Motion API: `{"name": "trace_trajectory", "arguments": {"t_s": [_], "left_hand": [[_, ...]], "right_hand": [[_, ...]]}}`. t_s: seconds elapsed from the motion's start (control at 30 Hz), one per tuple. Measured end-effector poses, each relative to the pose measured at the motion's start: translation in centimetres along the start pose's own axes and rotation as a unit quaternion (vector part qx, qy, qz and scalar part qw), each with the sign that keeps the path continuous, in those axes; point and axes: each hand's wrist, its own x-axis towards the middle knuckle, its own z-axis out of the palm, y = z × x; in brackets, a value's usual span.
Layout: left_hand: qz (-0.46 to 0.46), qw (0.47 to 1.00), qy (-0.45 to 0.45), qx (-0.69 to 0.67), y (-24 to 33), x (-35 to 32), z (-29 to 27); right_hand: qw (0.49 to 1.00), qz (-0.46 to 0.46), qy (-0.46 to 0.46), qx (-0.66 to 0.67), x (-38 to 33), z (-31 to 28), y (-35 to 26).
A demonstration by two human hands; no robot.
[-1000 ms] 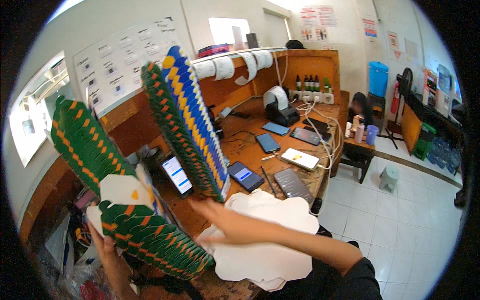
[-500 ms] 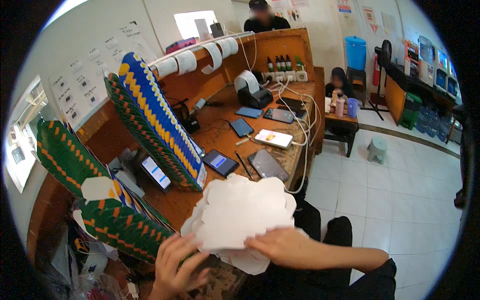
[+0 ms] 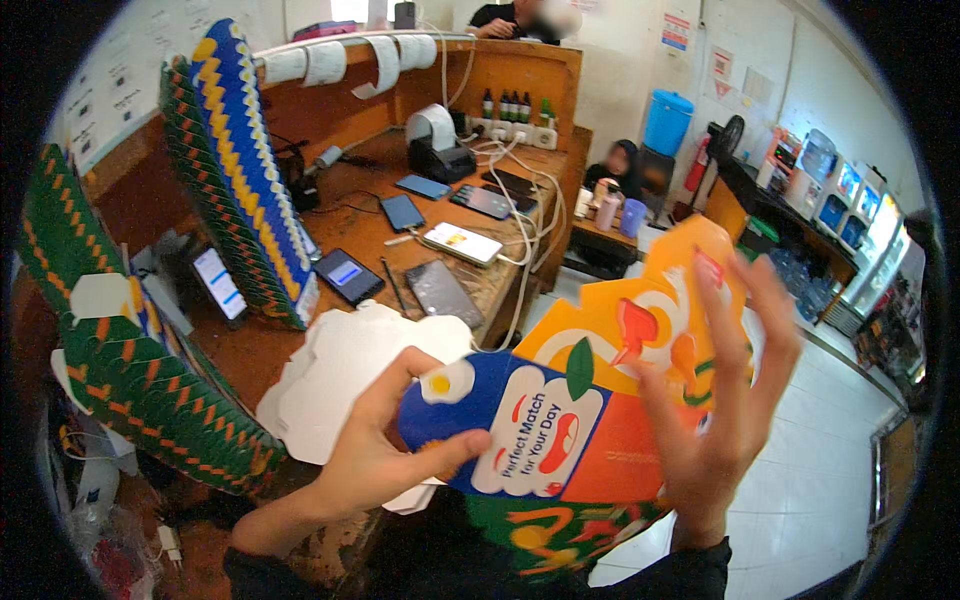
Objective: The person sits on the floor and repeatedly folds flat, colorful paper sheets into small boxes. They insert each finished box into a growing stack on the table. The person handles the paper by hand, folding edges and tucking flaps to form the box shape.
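Observation:
My left hand (image 3: 375,465) pinches the left end of a flat cardboard box blank (image 3: 632,450), thumb on its printed face. The blank is blue, orange and yellow with food pictures, and a green patterned part shows below. My right hand (image 3: 725,400), blurred, reaches over the yellow panel with fingers spread, its fingertips seeming to touch that panel. Beyond my left hand, a stack of white scallop-edged card blanks (image 3: 335,365) lies on the desk's near edge.
Green-and-orange card stacks (image 3: 160,400) and a blue-yellow stack (image 3: 250,150) lean at left. Several phones, one a white-screened phone (image 3: 462,243), a receipt printer (image 3: 438,150) and white cables (image 3: 545,200) occupy the wooden desk. Two other people are beyond it.
Both hands were at the white stack. Now my left hand holds a printed blank raised to the right of it, and my right hand is at its yellow panel. The view has turned right.

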Motion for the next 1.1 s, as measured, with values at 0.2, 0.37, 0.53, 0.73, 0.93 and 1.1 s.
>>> {"name": "trace_trajectory", "arguments": {"t_s": [0.2, 0.37, 0.53, 0.73, 0.93, 1.1], "left_hand": [[-0.316, 0.878, -0.195, -0.303, -7.6, -0.1, 3.3], [-0.379, 0.869, -0.206, -0.243, -12.7, -1.8, 5.0], [-0.272, 0.926, -0.253, -0.071, -15.8, -3.7, 6.3], [-0.228, 0.931, -0.285, 0.002, -16.1, -4.1, 6.0], [-0.287, 0.907, -0.300, 0.078, -15.4, -3.5, 5.9], [-0.445, 0.730, -0.169, -0.492, -15.6, -2.4, 4.7]], "right_hand": [[0.938, 0.042, -0.308, 0.153, -10.1, 3.3, 0.5], [0.857, 0.144, -0.395, 0.298, -16.6, 4.6, -0.1], [0.870, 0.151, -0.424, 0.200, -19.0, 3.6, 0.0], [0.813, 0.227, -0.424, 0.329, -19.8, 3.6, -0.9], [0.791, 0.307, -0.322, 0.419, -19.4, 2.8, -0.5], [0.764, 0.334, -0.257, 0.489, -19.0, 2.0, 1.0]]}}
